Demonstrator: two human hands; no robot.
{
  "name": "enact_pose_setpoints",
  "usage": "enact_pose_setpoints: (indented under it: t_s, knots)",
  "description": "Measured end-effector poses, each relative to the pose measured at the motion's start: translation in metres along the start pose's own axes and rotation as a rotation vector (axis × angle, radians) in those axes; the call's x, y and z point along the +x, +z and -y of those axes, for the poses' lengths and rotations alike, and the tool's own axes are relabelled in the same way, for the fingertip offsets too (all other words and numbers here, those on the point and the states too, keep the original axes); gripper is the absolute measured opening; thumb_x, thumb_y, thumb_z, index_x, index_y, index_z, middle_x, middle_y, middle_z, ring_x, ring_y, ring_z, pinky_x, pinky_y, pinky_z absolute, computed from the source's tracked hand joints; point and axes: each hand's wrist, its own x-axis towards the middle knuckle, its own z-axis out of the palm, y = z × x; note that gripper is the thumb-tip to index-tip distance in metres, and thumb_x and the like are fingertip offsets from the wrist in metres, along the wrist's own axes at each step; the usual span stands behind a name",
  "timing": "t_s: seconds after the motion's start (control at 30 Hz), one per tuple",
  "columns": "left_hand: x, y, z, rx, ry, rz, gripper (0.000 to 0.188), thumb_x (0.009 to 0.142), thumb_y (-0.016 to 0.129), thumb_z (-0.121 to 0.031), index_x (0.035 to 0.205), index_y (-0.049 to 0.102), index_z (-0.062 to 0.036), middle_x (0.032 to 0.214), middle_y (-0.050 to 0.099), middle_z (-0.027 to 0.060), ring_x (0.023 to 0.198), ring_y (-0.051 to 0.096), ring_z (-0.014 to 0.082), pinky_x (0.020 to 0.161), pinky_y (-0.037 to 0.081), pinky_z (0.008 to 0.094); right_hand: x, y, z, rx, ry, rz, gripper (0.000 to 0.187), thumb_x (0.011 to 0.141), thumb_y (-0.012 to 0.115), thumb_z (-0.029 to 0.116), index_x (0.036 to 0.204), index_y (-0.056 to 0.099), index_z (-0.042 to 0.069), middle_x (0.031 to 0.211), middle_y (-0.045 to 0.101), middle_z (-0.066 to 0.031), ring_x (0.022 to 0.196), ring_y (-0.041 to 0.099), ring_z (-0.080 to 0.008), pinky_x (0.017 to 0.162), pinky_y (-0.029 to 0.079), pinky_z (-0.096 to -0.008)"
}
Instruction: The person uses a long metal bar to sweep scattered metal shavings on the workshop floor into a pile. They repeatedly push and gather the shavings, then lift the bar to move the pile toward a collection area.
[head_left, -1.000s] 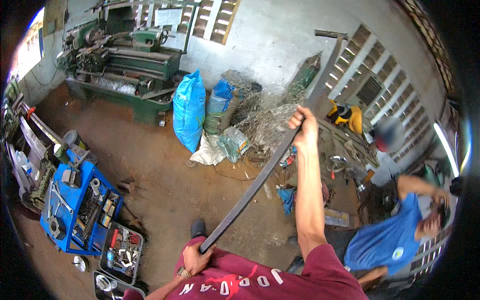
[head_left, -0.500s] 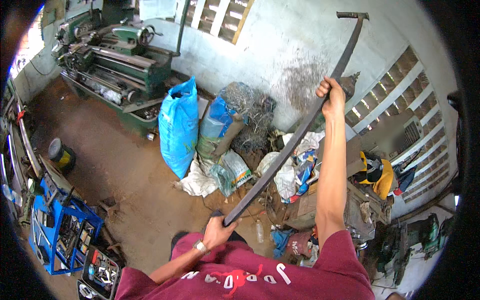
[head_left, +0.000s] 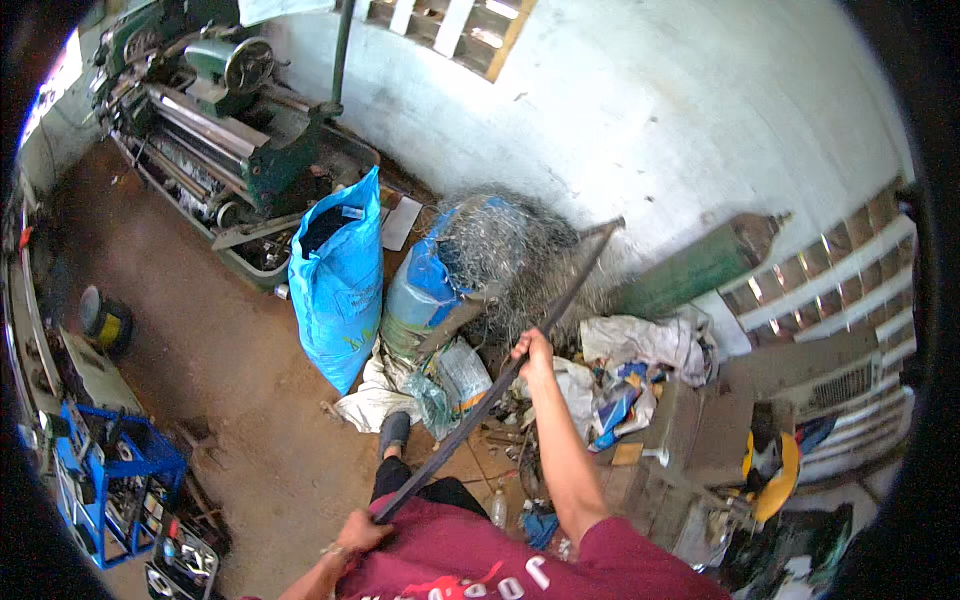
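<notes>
A long dark metal bar (head_left: 470, 424) with a short crosspiece at its far end slants across the middle of the view. My right hand (head_left: 535, 350) grips it partway along. My left hand (head_left: 363, 532) is wrapped round its near end, by my waist. The far end lies in front of a heap of tangled metal shavings (head_left: 505, 245); whether it touches the heap I cannot tell. Below the shavings stands a blue and clear sack (head_left: 415, 290). A tall blue sack (head_left: 340, 310) with a gaping top stands to its left.
A green lathe (head_left: 215, 125) is at the back left. A green gas cylinder (head_left: 690, 268) leans by the wall. Crumpled white sacks (head_left: 640, 345) lie beside a wooden box (head_left: 660, 440) at right. A blue tool rack (head_left: 115, 465) and a dark bucket (head_left: 105, 320) are at left.
The bar's far end has swung down from high on the wall to the shavings heap. Both hands have come lower with it, still gripping. One foot now shows in front, by the white sack.
</notes>
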Motion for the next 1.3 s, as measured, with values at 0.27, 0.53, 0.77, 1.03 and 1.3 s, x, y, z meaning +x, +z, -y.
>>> enact_pose_setpoints:
  t_s: [0.27,0.53,0.77,1.03,1.3]
  knots:
    - [0.059,-0.096,-0.012,0.314,-0.18,-0.004,0.033,0.066,0.071,-0.034,0.081,0.071,-0.0038,0.077,0.065,0.0239,0.076,0.067,0.0358,0.072,0.053,0.0423,0.016,0.025,-0.014,0.182,0.111,-0.112,0.024,0.084,0.05,0.014,0.064,0.036,0.013,0.055,0.031,0.0024,0.046,0.03,-0.0124,0.045,0.032,-0.0306]
    - [0.095,-0.086,-0.025,0.411,-0.084,-0.177,0.028,0.062,0.071,-0.03,0.076,0.072,-0.0055,0.072,0.065,0.0205,0.072,0.066,0.0367,0.071,0.053,0.0428,-0.037,0.058,0.055,0.283,0.06,-0.119,0.016,0.081,0.051,0.012,0.069,0.041,0.014,0.056,0.03,0.0031,0.048,0.028,-0.012,0.048,0.029,-0.0307]
    - [0.165,0.001,-0.157,0.101,0.06,-0.315,0.027,0.065,0.069,-0.024,0.076,0.068,0.0015,0.07,0.064,0.0242,0.067,0.065,0.0374,0.065,0.051,0.0428,-0.031,0.093,0.221,0.267,-0.216,0.194,0.006,0.084,0.052,0.008,0.085,0.048,0.013,0.055,0.034,0.0056,0.045,0.034,-0.0082,0.045,0.03,-0.0257]
    - [0.198,0.041,-0.372,-0.07,0.341,-0.557,0.029,0.07,0.07,-0.025,0.073,0.067,0.0031,0.059,0.059,0.0214,0.056,0.062,0.0294,0.059,0.048,0.0403,-0.057,0.152,0.429,0.106,-0.643,0.653,0.005,0.085,0.054,0.009,0.085,0.049,0.01,0.06,0.037,0.0053,0.049,0.037,-0.0063,0.048,0.032,-0.0234]
    - [0.183,0.058,-0.375,-0.078,0.27,-0.405,0.026,0.07,0.069,-0.024,0.076,0.068,0.0016,0.061,0.06,0.0212,0.057,0.063,0.031,0.06,0.049,0.0391,-0.045,0.122,0.466,-0.02,-0.739,0.981,0.019,0.094,0.05,0.023,0.081,0.047,0.01,0.061,0.039,0.0016,0.05,0.038,-0.0071,0.049,0.034,-0.0246]
